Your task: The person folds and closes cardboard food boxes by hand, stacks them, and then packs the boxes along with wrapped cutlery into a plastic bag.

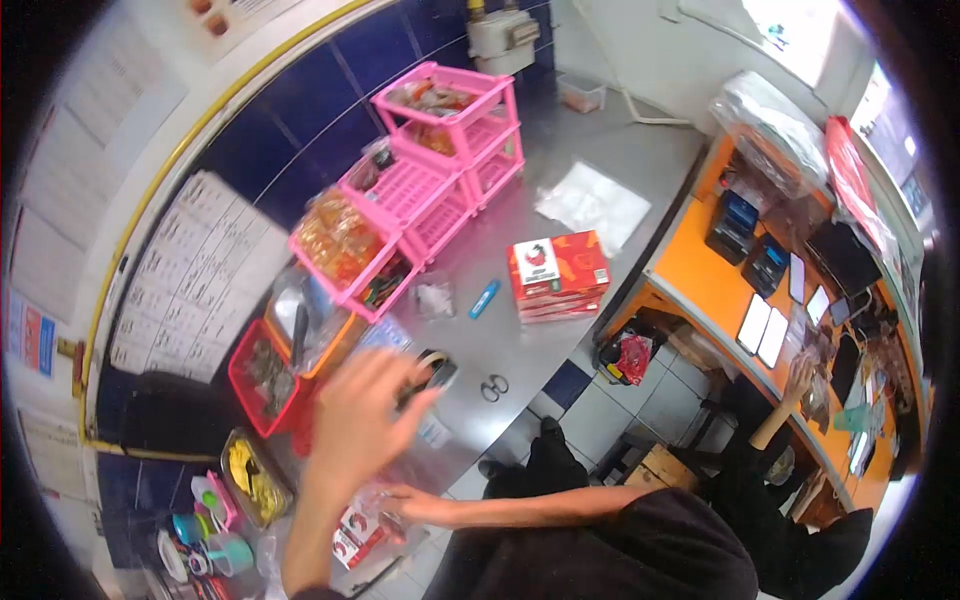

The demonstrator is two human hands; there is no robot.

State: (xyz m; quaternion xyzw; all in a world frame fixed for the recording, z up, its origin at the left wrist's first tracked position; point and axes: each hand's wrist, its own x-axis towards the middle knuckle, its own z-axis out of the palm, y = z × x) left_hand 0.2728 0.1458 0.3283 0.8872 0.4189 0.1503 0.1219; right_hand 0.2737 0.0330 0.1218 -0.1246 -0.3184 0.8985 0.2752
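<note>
My left hand is raised over the metal table, somewhat blurred, with thumb and fingers apart. Just beyond its fingertips is a dark tape roll; I see no clear grip on it. Lower down, my right hand has its fingers closed on a clear plastic bag with red and white printed packets inside. Black-handled scissors lie to the right of the tape roll. Farther back are a blue cutter and a stack of red printed boxes.
Pink stacked baskets with bagged goods stand along the tiled wall. A red bin and a metal tray with yellow items are at left. White plastic sheets lie behind the boxes. Another person's hand rests at an orange desk.
</note>
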